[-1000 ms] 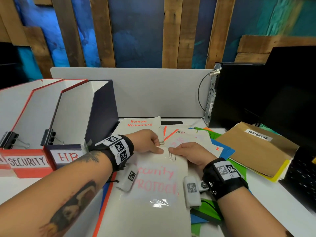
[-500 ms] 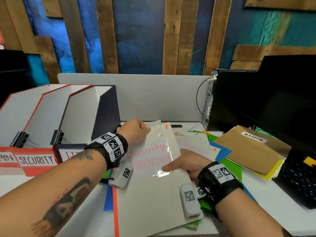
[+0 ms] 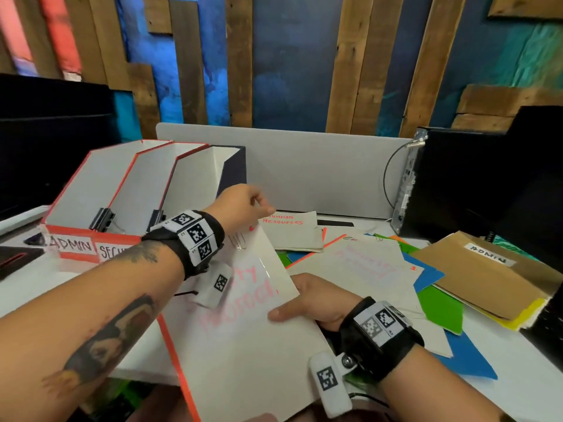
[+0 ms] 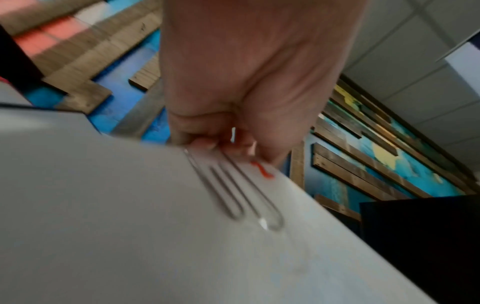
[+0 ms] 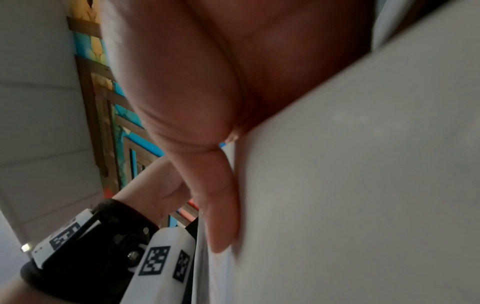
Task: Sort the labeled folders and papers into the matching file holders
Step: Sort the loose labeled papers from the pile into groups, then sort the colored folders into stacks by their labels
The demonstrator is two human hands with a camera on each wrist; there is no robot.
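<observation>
A white paper bundle [image 3: 243, 330] with pink "Security Protocol" lettering and a paper clip [image 3: 239, 240] is tilted up off the desk. My left hand [image 3: 243, 205] pinches its top edge beside the clip, seen close in the left wrist view [image 4: 223, 144]. My right hand [image 3: 313, 303] grips its right edge, thumb [image 5: 223, 216] flat on the sheet. Three file holders stand at the left: ADMIN [image 3: 71, 243], SECURITY [image 3: 111, 251] and a dark one [image 3: 234, 169] whose label my arm hides.
A "Human Resources" sheet [image 3: 292, 229] and another pink-lettered sheet [image 3: 362, 266] lie on blue and green folders [image 3: 441, 309]. A brown ADMIN folder [image 3: 487, 275] lies at the right. A black computer case [image 3: 475, 190] and grey divider [image 3: 304, 172] stand behind.
Both hands have lifted the Security Protocol bundle off the pile and swung its top end up and left toward the file holders. The camera view has shifted left.
</observation>
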